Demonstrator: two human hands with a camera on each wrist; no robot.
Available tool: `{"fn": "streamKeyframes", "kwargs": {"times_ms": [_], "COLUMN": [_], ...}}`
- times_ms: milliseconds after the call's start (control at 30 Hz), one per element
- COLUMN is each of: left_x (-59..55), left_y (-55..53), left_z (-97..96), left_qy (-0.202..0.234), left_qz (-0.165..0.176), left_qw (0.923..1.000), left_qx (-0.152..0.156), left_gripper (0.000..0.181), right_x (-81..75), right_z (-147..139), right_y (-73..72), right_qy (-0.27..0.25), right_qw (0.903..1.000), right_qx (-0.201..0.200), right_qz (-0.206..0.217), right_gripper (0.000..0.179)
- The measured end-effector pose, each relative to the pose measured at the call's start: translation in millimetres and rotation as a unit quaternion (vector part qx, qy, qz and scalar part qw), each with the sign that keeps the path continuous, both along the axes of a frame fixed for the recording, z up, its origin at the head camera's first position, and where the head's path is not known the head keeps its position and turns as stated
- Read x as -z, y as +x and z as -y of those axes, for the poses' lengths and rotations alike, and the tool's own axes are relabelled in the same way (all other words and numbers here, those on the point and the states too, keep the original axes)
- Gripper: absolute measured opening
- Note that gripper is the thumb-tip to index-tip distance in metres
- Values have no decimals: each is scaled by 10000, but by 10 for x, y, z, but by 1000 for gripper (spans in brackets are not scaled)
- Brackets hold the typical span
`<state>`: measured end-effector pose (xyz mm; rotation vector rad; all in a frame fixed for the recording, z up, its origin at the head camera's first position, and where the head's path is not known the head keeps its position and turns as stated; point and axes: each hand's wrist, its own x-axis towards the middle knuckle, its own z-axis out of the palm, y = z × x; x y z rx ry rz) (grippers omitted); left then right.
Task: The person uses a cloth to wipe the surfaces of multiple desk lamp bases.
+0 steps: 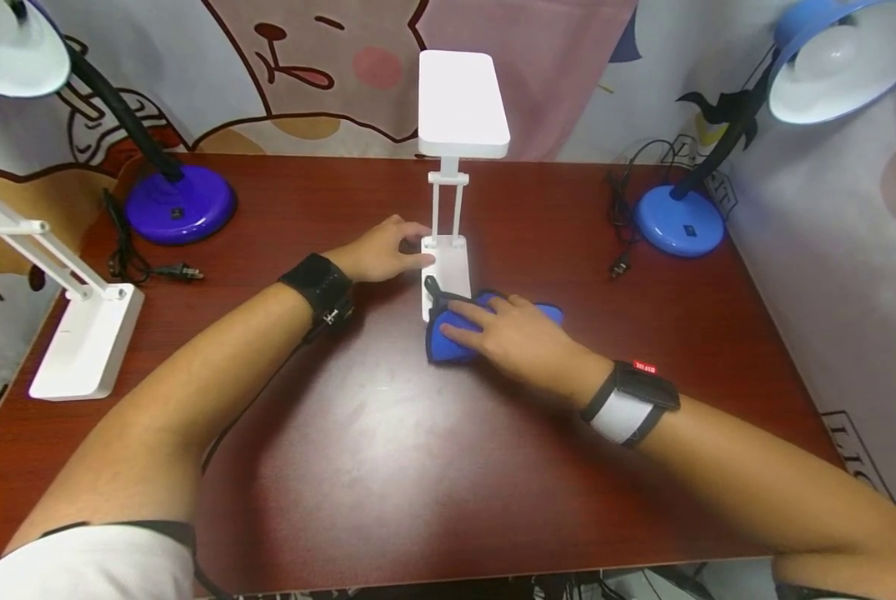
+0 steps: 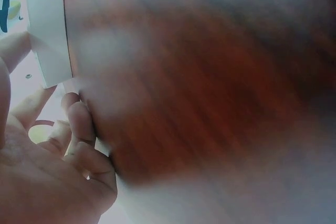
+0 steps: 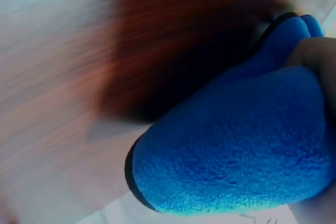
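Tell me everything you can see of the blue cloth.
The cloth is bright blue, with a soft, fuzzy pile that looks like microfibre. Dark edging trims it, and a small dark loop shows at one corner. It looks bunched or folded rather than spread flat; its full outline is hidden. It sits over the red-brown table, at the near end of the middle lamp's base, partly overlapping it in the head view. The right hand rests across it.
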<state>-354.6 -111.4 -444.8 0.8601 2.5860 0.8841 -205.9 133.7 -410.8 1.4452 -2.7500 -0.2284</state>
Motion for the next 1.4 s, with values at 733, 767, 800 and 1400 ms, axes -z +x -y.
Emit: {"fn": "streamKeyframes", "kwargs": {"times_ms": [733, 767, 800, 1400], "left_x": [-46, -53, -55, -30], "left_y": [57, 58, 57, 34], "left_z": [-31, -30, -30, -19], "left_qy": [4, 7, 1, -54], "left_qz": [146, 133, 128, 144], "left_qw": [9996, 9996, 9996, 9996], "left_qx": [-233, -240, -246, -222], "left_gripper": [55, 54, 54, 57], "right_x": [-130, -121, -117, -16], "right_z": [-3, 2, 3, -24], "right_y": [-1017, -991, -951, -893], "right_qy": [-3148, -3138, -3111, -3393], "right_qw": [8154, 8168, 8169, 7999], "right_qx": [4015, 3967, 3931, 4008], "right_qz": [2734, 2775, 2853, 2905], "right_gripper": [51, 47, 43, 33]}}
